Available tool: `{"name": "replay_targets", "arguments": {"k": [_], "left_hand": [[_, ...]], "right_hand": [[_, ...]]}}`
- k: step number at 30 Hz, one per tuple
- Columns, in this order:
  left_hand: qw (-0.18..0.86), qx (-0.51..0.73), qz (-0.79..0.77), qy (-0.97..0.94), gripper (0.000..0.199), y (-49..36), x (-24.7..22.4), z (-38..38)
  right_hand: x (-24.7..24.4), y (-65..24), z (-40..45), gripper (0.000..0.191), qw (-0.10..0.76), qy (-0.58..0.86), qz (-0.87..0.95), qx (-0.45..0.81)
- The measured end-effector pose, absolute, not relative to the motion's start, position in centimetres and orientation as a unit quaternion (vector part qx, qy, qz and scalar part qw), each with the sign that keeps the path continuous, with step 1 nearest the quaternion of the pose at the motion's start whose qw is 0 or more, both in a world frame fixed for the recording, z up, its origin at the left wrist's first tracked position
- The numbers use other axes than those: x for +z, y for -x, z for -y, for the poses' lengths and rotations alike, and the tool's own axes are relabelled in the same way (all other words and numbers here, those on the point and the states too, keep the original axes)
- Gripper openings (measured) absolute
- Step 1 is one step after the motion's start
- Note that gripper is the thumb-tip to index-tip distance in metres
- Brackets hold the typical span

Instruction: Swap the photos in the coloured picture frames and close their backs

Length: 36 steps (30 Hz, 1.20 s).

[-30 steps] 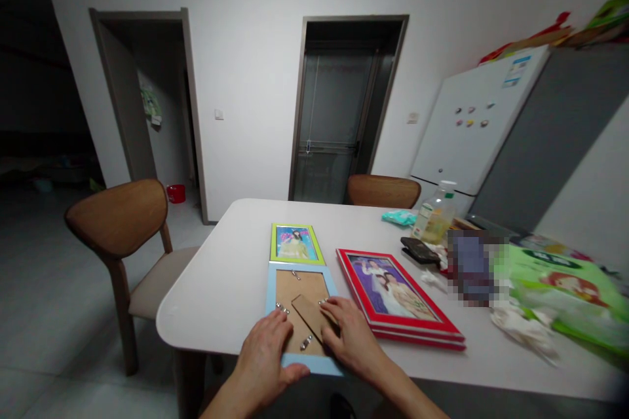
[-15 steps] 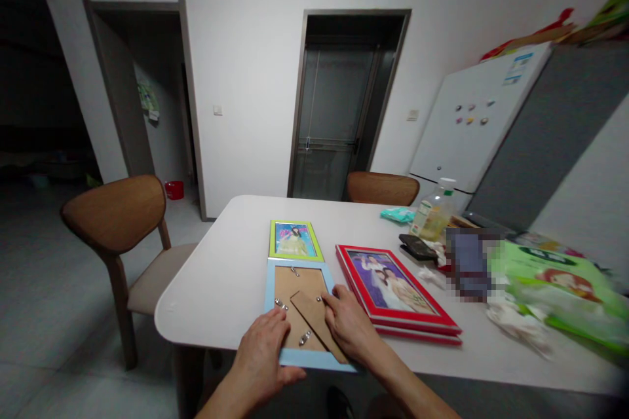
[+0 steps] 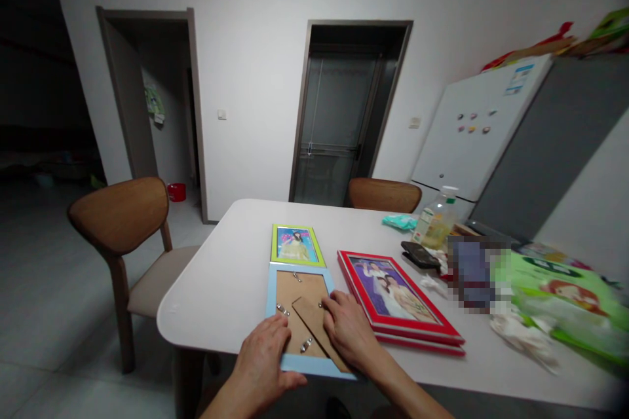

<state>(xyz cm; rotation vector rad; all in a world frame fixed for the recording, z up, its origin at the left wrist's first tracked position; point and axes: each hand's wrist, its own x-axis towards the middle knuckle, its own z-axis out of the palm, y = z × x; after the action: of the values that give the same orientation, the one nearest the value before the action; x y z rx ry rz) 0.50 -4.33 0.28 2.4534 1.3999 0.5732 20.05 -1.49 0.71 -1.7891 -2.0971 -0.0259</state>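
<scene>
A light-blue picture frame lies face down near the table's front edge, its brown backing board up. Metal turn clips sit around the board, and a brown stand leg lies slanted across it. My left hand grips the frame's lower left side, fingertips near the left clip and thumb by the front edge. On the right side, my right hand is closed with curled fingers at the right clip, which they partly hide. Beyond the blue frame lies a lime-green picture frame, face up.
Two stacked red picture frames lie close to my right hand. Farther right are a black wallet-like item, a bottle, crumpled tissues and a green package. A chair stands left of the table.
The whole view has shifted slightly, with the scene sitting a little lower. My right fingers have curled in more over the right clip; my left hand keeps its place on the frame.
</scene>
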Motion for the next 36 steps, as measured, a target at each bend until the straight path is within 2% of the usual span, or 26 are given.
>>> {"name": "replay_targets", "arguments": {"k": [7, 15, 20, 25, 36], "left_hand": [[0.146, 0.227, -0.457, -0.847, 0.054, -0.3, 0.3, 4.3], [0.174, 0.259, -0.444, -0.840, 0.045, 0.0, 0.3, 4.1], [0.176, 0.266, -0.441, -0.839, 0.047, 0.0, 0.1, 4.0], [0.181, 0.262, -0.442, -0.838, 0.048, 0.2, 0.1, 4.0], [0.173, 0.242, -0.463, -0.835, 0.046, 0.0, 0.4, 4.2]], "right_hand": [[1.2, -16.2, 1.0, 0.026, 0.202, 0.513, 0.833, 0.050], [1.2, -15.1, 0.4, 0.017, 0.155, 0.477, 0.865, 0.033], [0.9, -15.3, 0.3, 0.021, 0.178, 0.469, 0.864, 0.046], [0.7, -16.0, -2.8, 0.026, 0.239, 0.562, 0.787, 0.080], [-0.6, -16.1, -9.0, 0.018, 0.226, 0.699, 0.675, 0.069]]}}
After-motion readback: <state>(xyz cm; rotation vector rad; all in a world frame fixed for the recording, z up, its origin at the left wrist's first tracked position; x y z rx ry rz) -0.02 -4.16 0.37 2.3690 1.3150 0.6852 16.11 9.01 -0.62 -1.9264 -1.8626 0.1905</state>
